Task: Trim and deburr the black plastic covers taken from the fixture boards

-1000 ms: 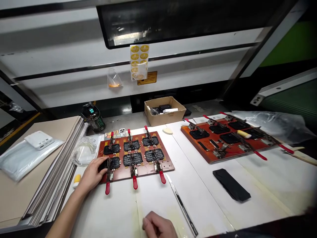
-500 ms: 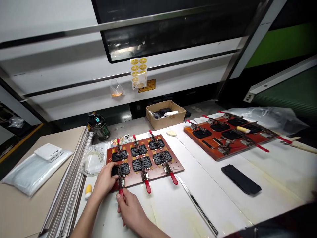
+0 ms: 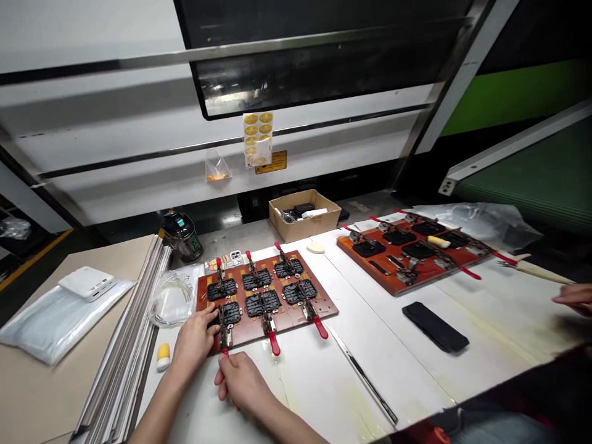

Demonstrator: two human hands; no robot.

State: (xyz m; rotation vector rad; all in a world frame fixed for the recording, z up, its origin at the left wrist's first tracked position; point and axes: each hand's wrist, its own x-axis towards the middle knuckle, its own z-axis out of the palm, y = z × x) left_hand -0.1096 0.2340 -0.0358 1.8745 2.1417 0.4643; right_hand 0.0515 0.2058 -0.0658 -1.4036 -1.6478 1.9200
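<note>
A red-brown fixture board (image 3: pixel 330 308) carries several black plastic plates (image 3: pixel 263 303) in two rows, each under a small toggle clamp (image 3: pixel 268 324) with a red handle. At the board's front left corner my left hand (image 3: pixel 197 338) grips the edge of a black plate (image 3: pixel 231 312), thumb and fingertips on its left side. Just in front, my right hand (image 3: pixel 245 381) pinches the red handle (image 3: pixel 225 352) of that plate's clamp, so only the handle's top shows. The clamp's metal arm lies over the plate.
Another clamp board (image 3: pixel 393 283) stands at right, with a black plate (image 3: pixel 435 327) before it. A steel ruler-like strip (image 3: pixel 370 382), a yellow-capped bottle (image 3: pixel 163 357), a cardboard box (image 3: pixel 305 225) and a cardboard stack (image 3: pixel 41 394) surround the work. Another person's hand (image 3: pixel 576 299) is at the right edge.
The view has shifted slightly. Another person's hand has come in at the right edge. Both my hands stay at the same clamp, the right still on its handle.
</note>
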